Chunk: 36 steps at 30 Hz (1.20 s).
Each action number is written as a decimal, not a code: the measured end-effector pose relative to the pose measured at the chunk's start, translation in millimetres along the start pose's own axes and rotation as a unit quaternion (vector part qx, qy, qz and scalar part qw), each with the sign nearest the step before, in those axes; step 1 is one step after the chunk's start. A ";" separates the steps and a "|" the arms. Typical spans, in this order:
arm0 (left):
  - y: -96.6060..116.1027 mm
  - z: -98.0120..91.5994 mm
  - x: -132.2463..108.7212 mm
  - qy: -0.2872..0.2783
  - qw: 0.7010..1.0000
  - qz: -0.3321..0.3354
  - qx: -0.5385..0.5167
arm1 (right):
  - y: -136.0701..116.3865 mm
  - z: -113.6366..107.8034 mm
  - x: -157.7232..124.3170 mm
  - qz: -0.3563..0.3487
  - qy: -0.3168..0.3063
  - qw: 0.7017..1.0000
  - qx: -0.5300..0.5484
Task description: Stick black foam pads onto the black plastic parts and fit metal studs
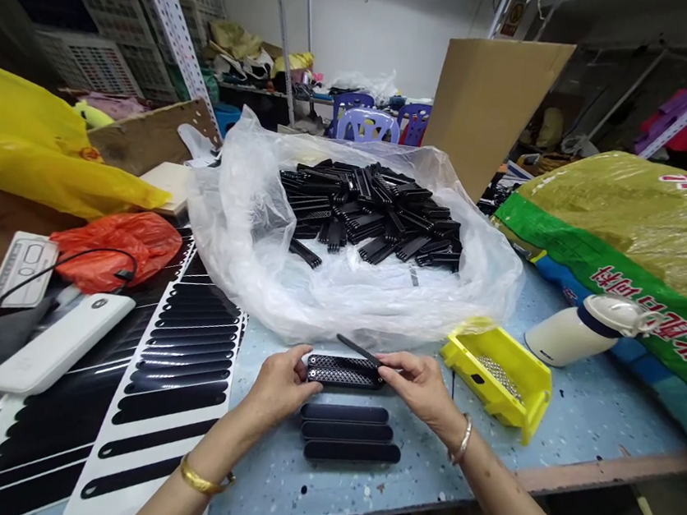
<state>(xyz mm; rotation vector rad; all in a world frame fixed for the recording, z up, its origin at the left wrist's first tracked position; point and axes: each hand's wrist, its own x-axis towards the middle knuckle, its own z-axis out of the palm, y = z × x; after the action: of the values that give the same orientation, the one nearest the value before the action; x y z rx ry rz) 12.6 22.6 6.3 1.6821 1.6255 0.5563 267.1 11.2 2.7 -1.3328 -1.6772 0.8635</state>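
Observation:
My left hand (283,384) and my right hand (421,386) hold a black perforated plastic piece (344,371) between them, just above the speckled blue table (268,484). A thin black strip (358,348) rises from its right end, close to my right fingertips. Below my hands lie three black oblong pads (349,433), side by side. To the left are white-backed sheets of black oblong stickers (174,379). A clear plastic bag (238,254) holds a heap of black parts (367,211) beyond my hands.
A yellow plastic bin (497,378) and a white insulated flask (583,330) stand to the right, against a large woven sack (631,241). A white power bank (58,341) with a black cable, an orange bag (114,252) and a yellow bag (33,148) lie left. A cardboard sheet (491,101) stands behind.

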 end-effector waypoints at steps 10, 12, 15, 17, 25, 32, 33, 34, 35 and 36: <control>2.2 11.5 -4.2 0.020 0.998 0.023 0.061 | -3.5 1.8 -6.6 -0.045 -0.008 0.993 -0.106; 5.0 12.6 0.3 0.014 0.997 0.042 0.061 | -1.0 7.6 -1.1 -0.044 0.001 0.994 -0.099; 7.6 10.9 2.7 0.007 0.997 0.054 0.055 | -2.5 8.8 5.7 -0.046 -0.009 0.994 -0.095; 7.4 7.8 0.5 -0.013 0.997 0.059 0.049 | -6.8 5.4 5.9 -0.068 -0.025 0.992 -0.107; -7.3 4.5 -13.0 -0.027 0.990 -0.018 -0.140 | -16.2 -2.0 -6.9 -0.173 -0.073 0.966 -0.177; -14.7 8.4 -11.4 -0.040 0.971 -0.023 -0.235 | -15.2 -1.3 1.0 -0.198 -0.101 0.955 -0.198; -15.3 8.2 -10.7 -0.042 0.969 -0.023 -0.243 | -15.7 -1.0 1.7 -0.199 -0.105 0.954 -0.198; -15.7 7.9 -10.0 -0.046 0.966 -0.024 -0.252 | -16.2 -0.5 2.1 -0.200 -0.107 0.954 -0.198; -16.1 7.7 -9.5 -0.049 0.964 -0.027 -0.260 | -16.8 0.0 2.5 -0.201 -0.109 0.953 -0.199; -16.3 7.4 -9.1 -0.050 0.962 -0.031 -0.268 | -17.3 0.6 2.7 -0.201 -0.110 0.953 -0.200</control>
<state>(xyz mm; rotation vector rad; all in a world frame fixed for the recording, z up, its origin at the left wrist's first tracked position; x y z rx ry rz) 6.2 11.3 -9.0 1.2320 1.2982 0.7834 258.9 10.2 18.1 -1.1091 -2.2898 0.4568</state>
